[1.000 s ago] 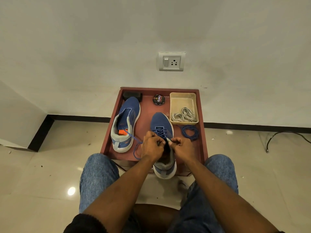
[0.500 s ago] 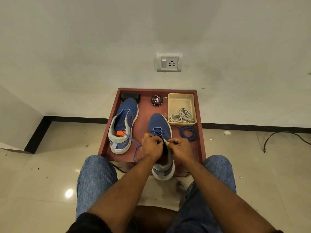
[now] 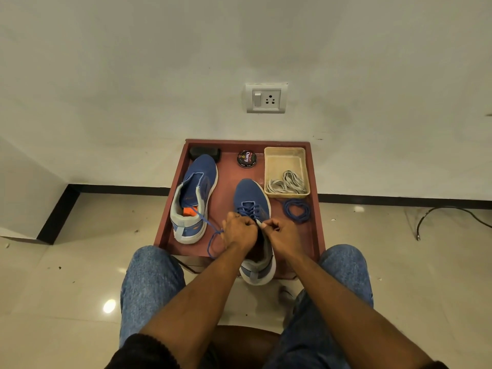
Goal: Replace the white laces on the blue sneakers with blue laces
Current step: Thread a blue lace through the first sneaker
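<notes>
On the red-brown tray (image 3: pixel 318 209), the near blue sneaker (image 3: pixel 250 193) lies toe toward the wall, its lower eyelets crossed with a blue lace (image 3: pixel 249 209) whose loose end trails left across the tray floor. The left hand (image 3: pixel 238 230) curls over the shoe's tongue gripping the lace, and the right hand (image 3: pixel 282 231) pinches the lace's pale tip. Left of it lies the unlaced second sneaker (image 3: pixel 195 193); right of it a coiled blue lace (image 3: pixel 296 210), and beyond that a beige basket (image 3: pixel 286 161) with the white laces (image 3: pixel 286 183).

- "Cherry" in white letters runs across the lid of the round black polish tin (image 3: pixel 246 159), standing near the table's (image 3: pixel 316 209) far edge.
- Smaller print beneath it on the lid is too small to read.
</notes>
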